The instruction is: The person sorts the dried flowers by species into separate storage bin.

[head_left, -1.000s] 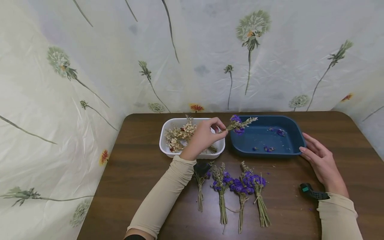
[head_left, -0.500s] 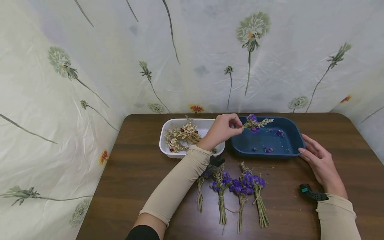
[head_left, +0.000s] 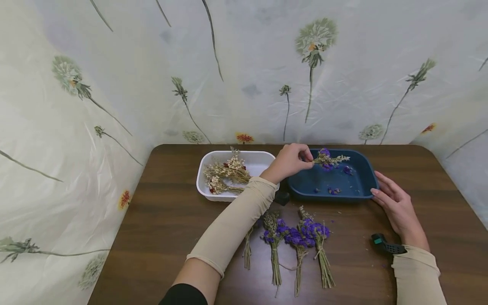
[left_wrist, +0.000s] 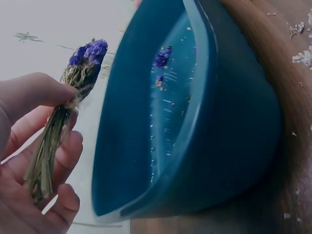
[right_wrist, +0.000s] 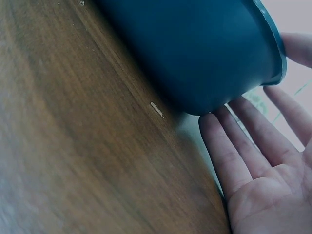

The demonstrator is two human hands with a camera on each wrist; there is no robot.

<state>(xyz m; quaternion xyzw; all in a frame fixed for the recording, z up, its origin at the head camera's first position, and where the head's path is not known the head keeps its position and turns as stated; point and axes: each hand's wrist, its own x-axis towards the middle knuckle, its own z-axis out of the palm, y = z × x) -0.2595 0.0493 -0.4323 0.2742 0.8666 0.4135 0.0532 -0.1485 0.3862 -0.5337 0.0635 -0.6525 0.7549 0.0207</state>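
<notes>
My left hand [head_left: 290, 162] pinches a small bunch of dried flowers [head_left: 332, 161] over the left part of the blue tray [head_left: 305, 180]. In the left wrist view, the thumb and fingers hold the bunch [left_wrist: 80, 75] near its tie, with purple blooms at the top and cut stems below. My right hand [head_left: 398, 207] rests at the right end of the tray. Seen from the right wrist, its straight fingers touch the outer wall and the thumb lies at the rim. Loose purple petals [head_left: 334, 191] lie in the tray.
A white tray [head_left: 263, 159] with cream dried-flower bunches [head_left: 225, 171] stands to the left. Several tied purple bunches [head_left: 323, 250] lie in front of the trays, one partly hidden by the left sleeve [head_left: 236, 220]. Crumbs dot the brown table [head_left: 160, 220]; a floral curtain hangs behind.
My left hand has carried the flower bunch to the right, from the gap between the trays to over the blue tray. My right hand has stayed at the tray's end.
</notes>
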